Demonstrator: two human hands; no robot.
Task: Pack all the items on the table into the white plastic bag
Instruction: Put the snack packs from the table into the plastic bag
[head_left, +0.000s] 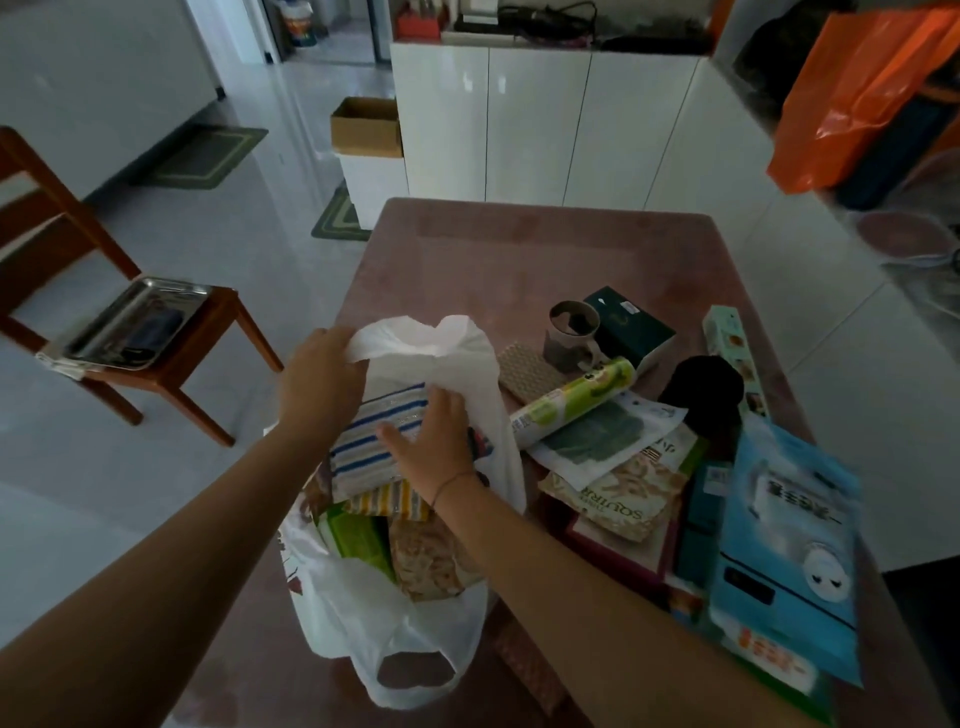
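The white plastic bag (363, 613) lies open on the left part of the pink table (519, 260), with several items inside. My left hand (317, 384) grips the bag's far handle and holds it up. My right hand (431, 441) presses a blue-and-white striped cloth pack (363, 441) into the bag's mouth. Under it sit a yellow striped pack (387, 504), a green box (358, 538) and a snack packet (426, 558). To the right on the table lie a green roll (571, 402), a cup (574, 327), a dark green box (631, 325) and a blue packet (784, 551).
More packets, a black round object (701, 389) and a long light box (732, 348) crowd the table's right side. A wooden chair (104, 312) with a metal tray stands left. White cabinets (545, 130) and a cardboard box (366, 127) stand beyond the table.
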